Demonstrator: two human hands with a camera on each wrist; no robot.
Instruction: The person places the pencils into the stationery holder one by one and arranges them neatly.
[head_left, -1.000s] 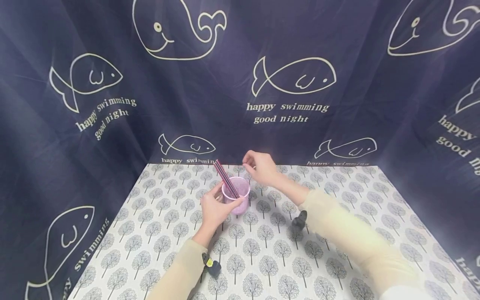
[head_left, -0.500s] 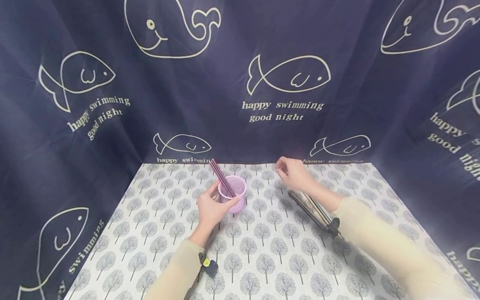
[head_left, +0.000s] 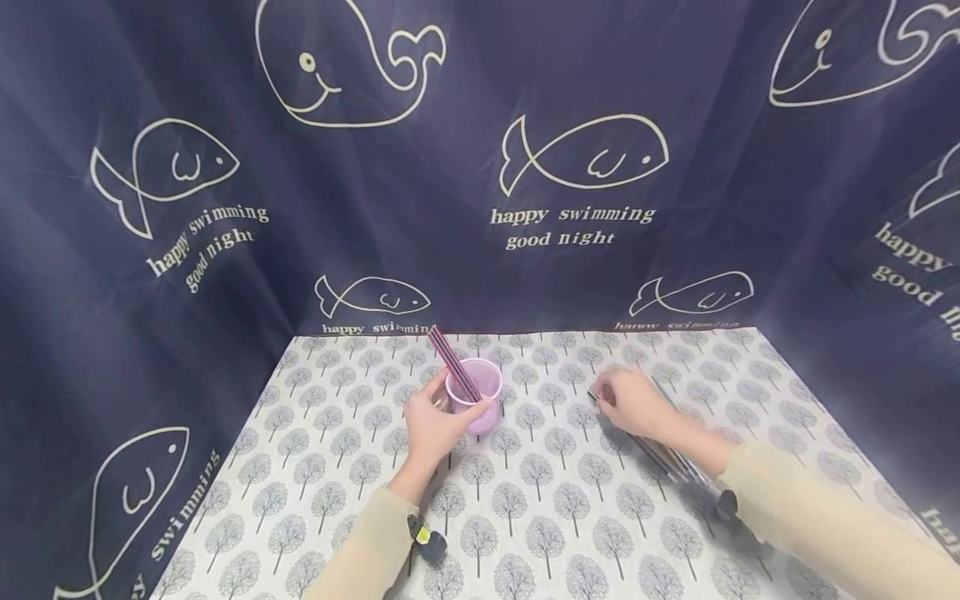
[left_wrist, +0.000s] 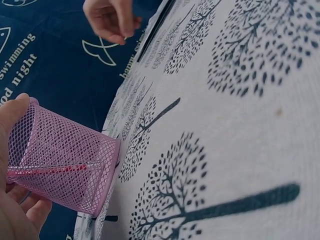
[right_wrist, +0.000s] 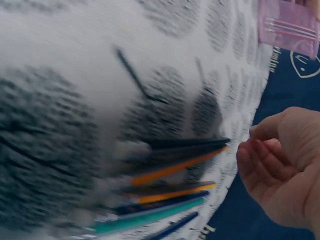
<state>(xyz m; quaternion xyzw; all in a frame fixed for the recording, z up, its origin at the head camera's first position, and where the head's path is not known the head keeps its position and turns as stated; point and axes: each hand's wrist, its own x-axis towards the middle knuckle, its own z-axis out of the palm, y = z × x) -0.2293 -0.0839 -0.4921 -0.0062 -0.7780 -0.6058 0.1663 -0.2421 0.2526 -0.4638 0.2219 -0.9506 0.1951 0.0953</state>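
Fingers of your left hand (head_left: 433, 429): wrapped round one pink mesh cup (head_left: 480, 418), your thumb on one side and the other fingers opposite.
Fingers of your right hand (head_left: 636, 406): loosely bent, with a gap between thumb and fingertips; they are just beside the ends of the loose pens (right_wrist: 170, 194).
Cups: one, near the middle of the bench (head_left: 525, 533), about upright in your grip, its mouth upward; you cannot tell if its full base rests on the surface.
Pencils in the cup: a tight bundle, more than one, red and dark striped (head_left: 456, 363), leaning to your left and rising above the rim; they overlap too closely for you to get an exact number.
Pens on the bench: at least six beneath and beside your right hand, lying roughly side by side: one black (right_wrist: 190, 143), one orange (right_wrist: 182, 167), one yellow (right_wrist: 177, 192), one navy (right_wrist: 162, 202), one teal (right_wrist: 150, 217), one blue (right_wrist: 175, 226); blur hides whether you have more.
Sleeves: two, cream (head_left: 367, 533), one on each of your arms.
Wrist devices: two, dark (head_left: 429, 542), one at each wrist.
Backdrop: dark blue fabric (head_left: 450, 208) behind the bench, with two whale drawings (head_left: 345, 125) and four whole fish drawings (head_left: 592, 152) facing you.
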